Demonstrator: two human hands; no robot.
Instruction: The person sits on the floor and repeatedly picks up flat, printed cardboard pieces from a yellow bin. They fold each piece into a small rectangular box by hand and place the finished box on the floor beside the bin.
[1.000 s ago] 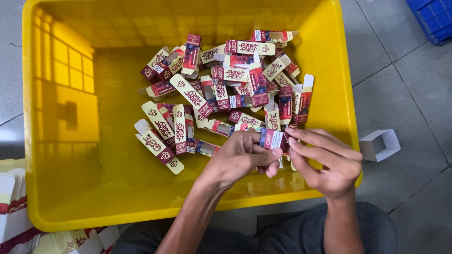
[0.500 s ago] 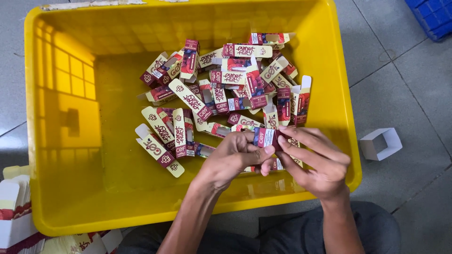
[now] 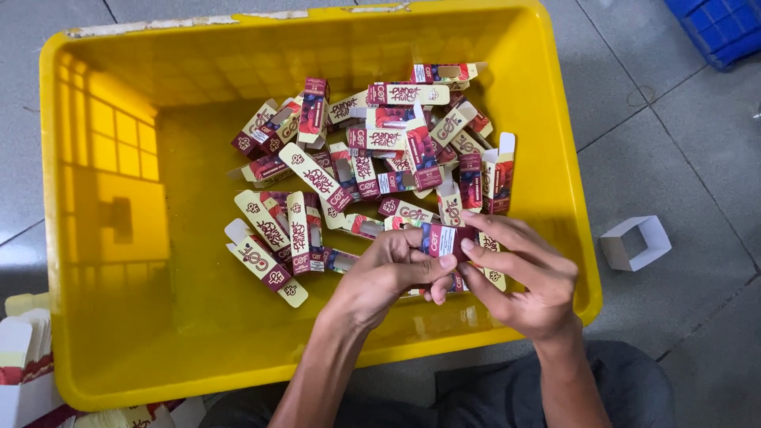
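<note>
- Left hand [image 3: 380, 277] and right hand [image 3: 523, 277]: both meet over the near right corner of the yellow crate [image 3: 119, 238], their fingers closed together on one small carton [image 3: 445, 239], a maroon and cream box held between the fingertips.
- Grip: the left thumb and forefinger pinch the carton's near end, while the right fingers [image 3: 507, 261] wrap its far side. Two-handed support of this kind appears suited to pressing a flap or squaring the box.
- Held carton: raised just above the crate floor, close to the pile, apart from the crate wall.
- Pile of cartons [image 3: 380, 158]: many like boxes lie loose and crossed in the crate's right half, several with end flaps open; the left half holds none.
- Floor [image 3: 674, 143]: grey tiles; an open white box sleeve [image 3: 634, 242] lies beside the crate.
- Flat carton blanks [image 3: 24, 357]: stacked at the lower left edge, outside the crate.
</note>
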